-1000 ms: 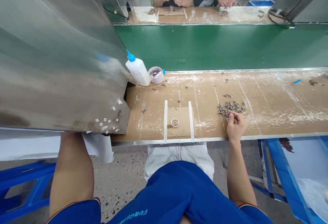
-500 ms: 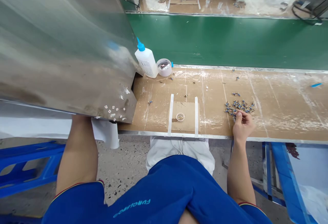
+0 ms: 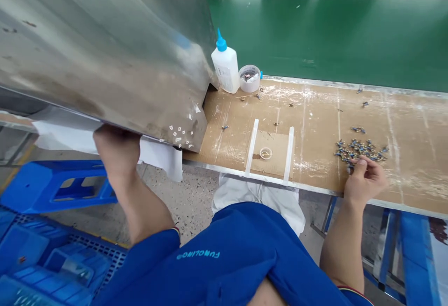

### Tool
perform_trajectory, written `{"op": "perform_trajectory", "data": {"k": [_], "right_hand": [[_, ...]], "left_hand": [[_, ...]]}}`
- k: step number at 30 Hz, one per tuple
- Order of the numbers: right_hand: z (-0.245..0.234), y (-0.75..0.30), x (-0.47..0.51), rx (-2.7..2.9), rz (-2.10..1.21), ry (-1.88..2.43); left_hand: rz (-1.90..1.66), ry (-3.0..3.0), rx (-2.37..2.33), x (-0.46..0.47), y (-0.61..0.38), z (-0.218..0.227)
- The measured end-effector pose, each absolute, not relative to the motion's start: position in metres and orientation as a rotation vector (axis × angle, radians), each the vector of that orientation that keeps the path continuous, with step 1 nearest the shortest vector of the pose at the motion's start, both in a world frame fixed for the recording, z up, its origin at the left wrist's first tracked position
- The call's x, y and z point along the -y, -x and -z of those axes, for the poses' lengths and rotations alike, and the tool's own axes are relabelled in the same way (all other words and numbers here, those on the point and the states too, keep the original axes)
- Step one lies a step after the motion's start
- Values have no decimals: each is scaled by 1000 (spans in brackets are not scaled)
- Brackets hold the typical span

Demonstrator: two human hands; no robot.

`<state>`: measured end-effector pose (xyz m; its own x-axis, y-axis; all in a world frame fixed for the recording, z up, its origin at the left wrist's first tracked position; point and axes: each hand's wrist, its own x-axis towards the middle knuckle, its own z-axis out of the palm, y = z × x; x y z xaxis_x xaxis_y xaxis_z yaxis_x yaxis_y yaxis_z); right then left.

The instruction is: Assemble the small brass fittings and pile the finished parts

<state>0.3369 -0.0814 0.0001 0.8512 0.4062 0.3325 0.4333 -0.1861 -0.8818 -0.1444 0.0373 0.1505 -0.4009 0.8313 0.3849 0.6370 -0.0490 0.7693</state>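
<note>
At the near edge of a pile of small blue-and-gold metal pieces (image 3: 360, 147), my right hand (image 3: 367, 180) rests with thumb and fingers pinched together. Whatever lies between the fingertips is too small to make out. My left hand (image 3: 117, 145) reaches beneath a large metal housing (image 3: 147, 63), beside white sheeting (image 3: 159, 159); its fingers are hidden. Between the hands, a small clear round cup (image 3: 266, 153) stands on a cardboard patch (image 3: 275, 166) bordered by two white strips.
A white bottle with a blue nozzle (image 3: 226, 68) and a tape roll with scraps inside (image 3: 249, 79) stand by the housing. Behind the cardboard-covered bench (image 3: 315, 128) runs a green belt (image 3: 332, 40). A blue stool (image 3: 52, 184) and blue crates (image 3: 52, 259) are at lower left.
The view has swung left and down, bringing the crates into sight and losing the people opposite. My left hand has shifted under the housing. My right hand stays pinched at the pile.
</note>
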Motion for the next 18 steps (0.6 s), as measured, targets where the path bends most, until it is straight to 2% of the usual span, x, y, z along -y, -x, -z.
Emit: {"op": "perform_trajectory", "data": {"k": [3,5,8,10,18], "right_hand": [[1,-336,79,625,41,1787],[3,-337,78,623,42,1783],[9,-341,77,626,69,1756],[11,-343,76,639,90,1731],[4,-339,83,612,51,1697]], "left_hand": [[-1663,-1466,-1939,4,157,-136],[-1673,-1544,-1629,30,153,-127],[-1442,-1618,-1081,42,132,-111],[-1296,-1562,-886,34,112,-97],[-991,-1033,-514,6,36,-34]]}}
